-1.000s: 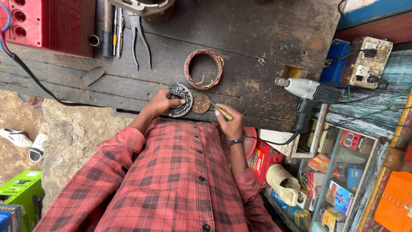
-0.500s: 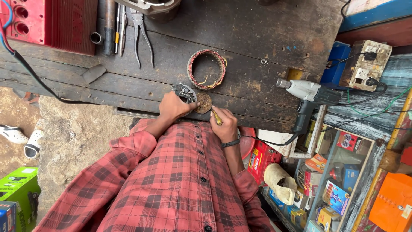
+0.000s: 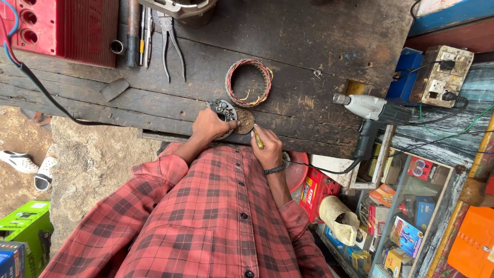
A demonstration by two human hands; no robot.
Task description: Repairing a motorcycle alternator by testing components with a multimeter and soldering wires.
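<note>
**Small metal part pinned at the worktop's near edge, tool angled in from the right**

While the left hand (image 3: 210, 125) presses down on a grey, toothed metal plate (image 3: 222, 109) at the front edge of the dark wooden worktop (image 3: 309, 46), the right hand (image 3: 267, 146) brings a slim yellow-handled tool (image 3: 257, 138) in beside it. The left grip is closed over the plate's near side, fingers curled on top, seemingly to stop it sliding on the planks. The right grip is wrapped shut around the tool's handle, thumb along it.

A round brownish disc (image 3: 245, 120) lies touching the plate on its right, and the tool's tip meets that disc's near edge. The tool's long axis runs from the person's right hand up and leftward, tip pointing away from the body toward the disc.

Just beyond, a copper-wound ring (image 3: 232, 77) lies flat. Pliers (image 3: 170, 36) rest well apart at the far side, and a grey power drill (image 3: 368, 110) hangs off the worktop's right end.
</note>
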